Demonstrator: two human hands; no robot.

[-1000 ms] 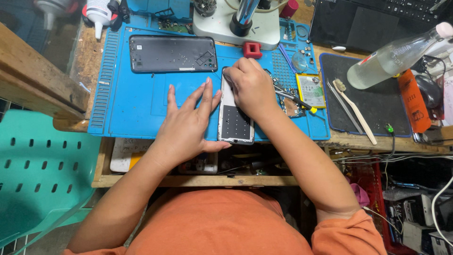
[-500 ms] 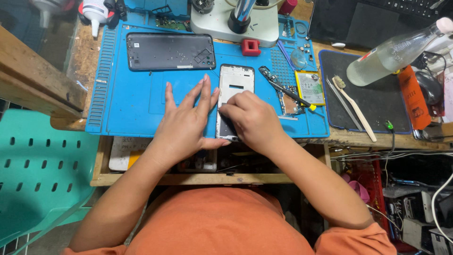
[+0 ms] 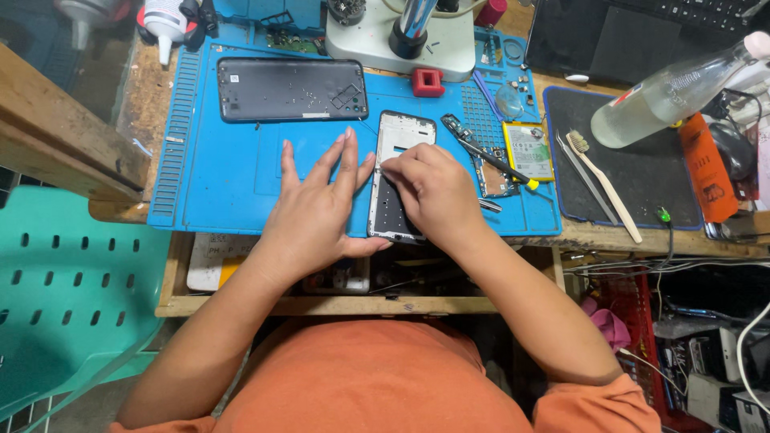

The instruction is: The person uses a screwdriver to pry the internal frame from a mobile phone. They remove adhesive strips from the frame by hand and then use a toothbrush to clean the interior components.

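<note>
The phone frame [image 3: 399, 172] lay upright on the blue mat [image 3: 216, 184], near the mat's front edge and a little right of its middle. The left hand [image 3: 317, 212] rested flat on the mat just left of the frame, its fingers [image 3: 346, 160] spread and pointing away from the person, the thumb lying against the frame's lower left edge. The right hand [image 3: 429, 192] lay over the frame's middle and lower part, its fingers curled together with the tips pressed down on the frame's upper half; whether they pinched anything small could not be told.

Behind the left hand, a dark back cover [image 3: 293, 88] lay flat across the mat, well apart from the frame. A small red block [image 3: 427, 81] sat beyond the frame's top end, just in front of the white microscope base [image 3: 401, 44]. Just right of the right hand lay a circuit board [image 3: 481, 156] with a black-handled, yellow-tipped tool [image 3: 501, 164] across it, and beside these a flat battery [image 3: 528, 150].

Further right, a black mat [image 3: 642, 192] carried tweezers [image 3: 584, 176] and a pale toothbrush [image 3: 607, 186], lying side by side. A clear bottle [image 3: 674, 92] lay tilted over that mat's far corner, with an orange tube [image 3: 706, 164] beside it. The wooden bench [image 3: 120, 112] showed bare to the left of the blue mat, and a green plastic chair [image 3: 64, 305] stood to the person's left.
</note>
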